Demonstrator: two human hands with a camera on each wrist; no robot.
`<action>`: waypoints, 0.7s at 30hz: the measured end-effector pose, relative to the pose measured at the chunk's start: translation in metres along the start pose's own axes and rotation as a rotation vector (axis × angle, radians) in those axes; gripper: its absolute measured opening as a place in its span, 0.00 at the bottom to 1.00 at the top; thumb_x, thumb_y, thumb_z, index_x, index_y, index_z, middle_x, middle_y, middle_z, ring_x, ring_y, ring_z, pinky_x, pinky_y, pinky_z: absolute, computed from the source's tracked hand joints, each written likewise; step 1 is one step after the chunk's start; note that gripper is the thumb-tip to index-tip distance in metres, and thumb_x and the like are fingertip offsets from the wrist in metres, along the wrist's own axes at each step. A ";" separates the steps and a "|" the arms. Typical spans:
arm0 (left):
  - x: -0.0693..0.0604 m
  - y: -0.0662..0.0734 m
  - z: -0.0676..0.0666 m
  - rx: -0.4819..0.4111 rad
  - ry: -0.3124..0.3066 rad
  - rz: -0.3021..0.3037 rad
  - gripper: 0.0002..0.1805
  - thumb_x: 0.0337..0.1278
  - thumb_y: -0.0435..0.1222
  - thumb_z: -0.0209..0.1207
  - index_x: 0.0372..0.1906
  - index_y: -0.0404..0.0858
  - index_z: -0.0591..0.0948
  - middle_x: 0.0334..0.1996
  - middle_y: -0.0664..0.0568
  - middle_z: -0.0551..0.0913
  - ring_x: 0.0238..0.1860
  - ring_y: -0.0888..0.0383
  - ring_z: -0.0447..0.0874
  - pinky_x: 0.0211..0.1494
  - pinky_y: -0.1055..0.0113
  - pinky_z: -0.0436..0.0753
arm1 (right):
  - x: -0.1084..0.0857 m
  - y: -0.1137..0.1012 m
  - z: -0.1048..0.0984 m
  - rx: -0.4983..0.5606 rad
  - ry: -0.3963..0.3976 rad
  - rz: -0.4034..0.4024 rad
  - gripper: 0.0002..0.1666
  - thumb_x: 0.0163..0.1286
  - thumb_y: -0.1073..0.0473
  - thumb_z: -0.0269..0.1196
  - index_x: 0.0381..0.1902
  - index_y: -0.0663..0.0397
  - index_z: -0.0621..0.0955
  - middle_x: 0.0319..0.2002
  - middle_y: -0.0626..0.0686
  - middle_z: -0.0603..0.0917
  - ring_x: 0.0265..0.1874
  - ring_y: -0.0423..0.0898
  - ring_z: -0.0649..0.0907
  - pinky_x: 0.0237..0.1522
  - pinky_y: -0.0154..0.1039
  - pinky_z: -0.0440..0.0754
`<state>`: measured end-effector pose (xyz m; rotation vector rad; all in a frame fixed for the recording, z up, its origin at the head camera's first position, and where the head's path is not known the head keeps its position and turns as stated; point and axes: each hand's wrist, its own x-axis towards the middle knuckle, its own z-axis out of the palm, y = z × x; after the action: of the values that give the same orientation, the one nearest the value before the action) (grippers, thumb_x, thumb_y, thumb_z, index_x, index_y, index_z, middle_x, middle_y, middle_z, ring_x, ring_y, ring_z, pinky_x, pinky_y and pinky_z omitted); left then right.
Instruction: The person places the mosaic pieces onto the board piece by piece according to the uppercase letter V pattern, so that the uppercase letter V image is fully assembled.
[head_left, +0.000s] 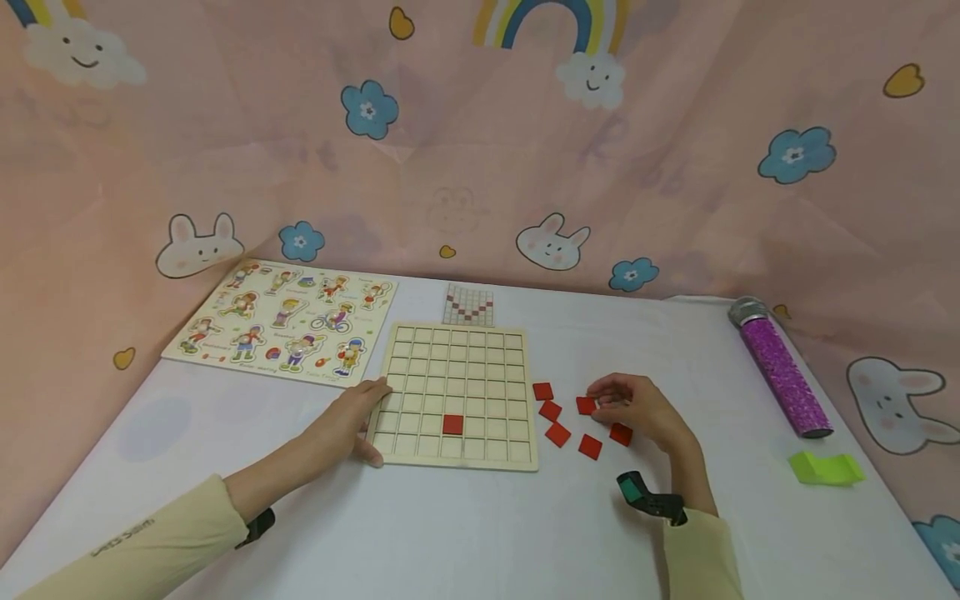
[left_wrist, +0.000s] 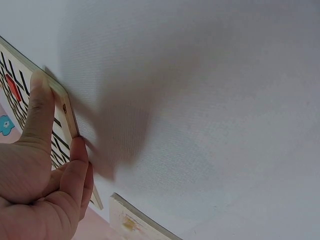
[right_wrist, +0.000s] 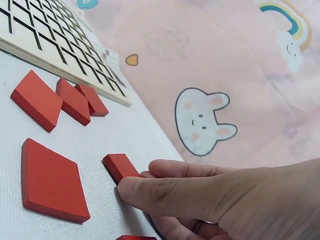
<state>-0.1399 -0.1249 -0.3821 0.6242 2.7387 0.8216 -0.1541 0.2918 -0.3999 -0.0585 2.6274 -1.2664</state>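
A pale wooden grid board [head_left: 457, 465] lies on the white table, with one red square tile [head_left: 452, 425] in a cell of its lower part. My left hand [head_left: 348, 421] holds the board by its near left corner; the left wrist view shows the thumb [left_wrist: 39, 107] on the near edge and fingers against the side. To the board's right, my right hand [head_left: 637, 408] pinches a red square tile [right_wrist: 120, 167] between thumb and fingers. Several loose red tiles [right_wrist: 54, 181] lie around it on the cloth.
Behind the board lies a small pattern card [head_left: 468, 306] with a red V. A picture puzzle board [head_left: 281, 321] is at the back left. On the right are a purple glitter microphone [head_left: 783, 371] and a lime-green block [head_left: 827, 469]. A pink printed curtain [head_left: 450, 167] hangs behind.
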 end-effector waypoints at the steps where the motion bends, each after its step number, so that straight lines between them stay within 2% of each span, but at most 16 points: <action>1: 0.000 0.000 0.000 0.000 0.001 0.003 0.53 0.19 0.35 0.77 0.62 0.23 0.68 0.65 0.29 0.63 0.57 0.40 0.70 0.58 0.52 0.73 | 0.000 0.000 0.000 -0.003 0.003 -0.003 0.19 0.61 0.64 0.67 0.50 0.64 0.79 0.45 0.60 0.82 0.42 0.52 0.80 0.40 0.32 0.81; 8: 0.000 -0.001 0.000 -0.010 0.004 0.012 0.52 0.21 0.34 0.77 0.63 0.23 0.67 0.65 0.29 0.64 0.57 0.41 0.70 0.59 0.52 0.72 | -0.001 -0.001 -0.002 0.011 0.022 0.009 0.21 0.61 0.65 0.67 0.52 0.64 0.78 0.47 0.62 0.82 0.45 0.55 0.82 0.42 0.35 0.83; 12: 0.000 -0.003 0.000 -0.025 0.004 0.007 0.52 0.22 0.33 0.77 0.63 0.23 0.67 0.65 0.29 0.64 0.61 0.38 0.67 0.62 0.50 0.70 | 0.000 -0.005 -0.002 0.027 0.021 0.010 0.22 0.61 0.62 0.68 0.53 0.63 0.78 0.49 0.62 0.82 0.47 0.56 0.82 0.42 0.37 0.83; 18: 0.000 -0.005 0.001 -0.013 -0.003 0.005 0.53 0.22 0.36 0.76 0.64 0.24 0.66 0.66 0.30 0.63 0.58 0.40 0.70 0.57 0.53 0.74 | 0.001 -0.012 0.001 0.061 0.026 -0.010 0.24 0.61 0.61 0.68 0.54 0.62 0.77 0.48 0.61 0.83 0.46 0.55 0.83 0.43 0.36 0.82; 21: 0.001 -0.008 0.001 -0.041 0.007 0.006 0.53 0.21 0.35 0.77 0.63 0.25 0.67 0.64 0.30 0.65 0.55 0.42 0.72 0.55 0.56 0.76 | 0.001 -0.017 0.004 0.077 0.032 -0.034 0.23 0.61 0.62 0.68 0.54 0.63 0.77 0.48 0.62 0.83 0.46 0.54 0.83 0.43 0.34 0.82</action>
<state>-0.1428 -0.1297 -0.3873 0.6234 2.7200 0.8806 -0.1550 0.2781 -0.3887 -0.0709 2.6119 -1.3892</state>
